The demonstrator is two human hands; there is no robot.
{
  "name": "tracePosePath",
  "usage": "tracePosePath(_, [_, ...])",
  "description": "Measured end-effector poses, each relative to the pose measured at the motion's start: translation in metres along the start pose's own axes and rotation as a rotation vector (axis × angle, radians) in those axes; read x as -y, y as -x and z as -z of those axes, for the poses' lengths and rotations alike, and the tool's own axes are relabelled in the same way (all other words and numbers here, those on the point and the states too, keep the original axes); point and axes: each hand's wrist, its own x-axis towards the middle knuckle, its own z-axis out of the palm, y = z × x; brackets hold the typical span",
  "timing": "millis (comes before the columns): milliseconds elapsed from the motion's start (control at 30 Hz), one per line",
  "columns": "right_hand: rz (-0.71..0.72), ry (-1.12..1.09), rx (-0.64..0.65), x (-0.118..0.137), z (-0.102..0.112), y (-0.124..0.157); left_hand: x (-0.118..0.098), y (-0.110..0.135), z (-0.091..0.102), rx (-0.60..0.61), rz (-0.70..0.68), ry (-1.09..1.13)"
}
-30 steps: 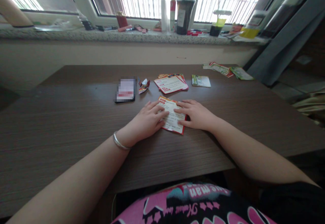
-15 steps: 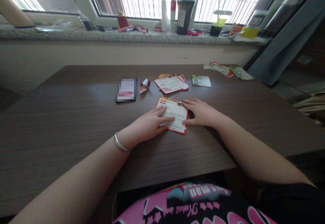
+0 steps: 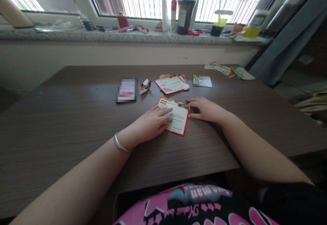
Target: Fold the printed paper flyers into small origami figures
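Observation:
A red-edged white paper sheet (image 3: 178, 117) lies flat on the dark wooden table (image 3: 76, 116) in front of me. My left hand (image 3: 149, 123), with a silver bangle at the wrist, rests on the sheet's left half, fingers stretched out flat. My right hand (image 3: 205, 109) lies at the sheet's upper right corner, fingers extended, its fingertips touching that corner. Neither hand grips anything.
Behind the sheet lie a stack of similar red-edged sheets (image 3: 172, 83), a green-white leaflet (image 3: 202, 81), a crumpled wrapper (image 3: 145, 85) and a phone (image 3: 126, 90). More leaflets (image 3: 230, 70) sit at the far right. The windowsill (image 3: 114, 36) holds bottles and cups.
My right hand has slid off the sheet to its upper right corner. The sheet has been flattened and turned slightly. My left hand stays pressing on it.

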Motion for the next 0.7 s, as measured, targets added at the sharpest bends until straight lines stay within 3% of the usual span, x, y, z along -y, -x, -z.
tracePosePath(333, [0.092, -0.116, -0.020, -0.004, -0.005, -0.003, 0.008, 0.000, -0.008, 0.063, -0.085, 0.025])
tracePosePath(700, [0.230, -0.244, -0.047, 0.006, -0.007, -0.004, -0.002, -0.002, 0.004, 0.084, -0.063, 0.154])
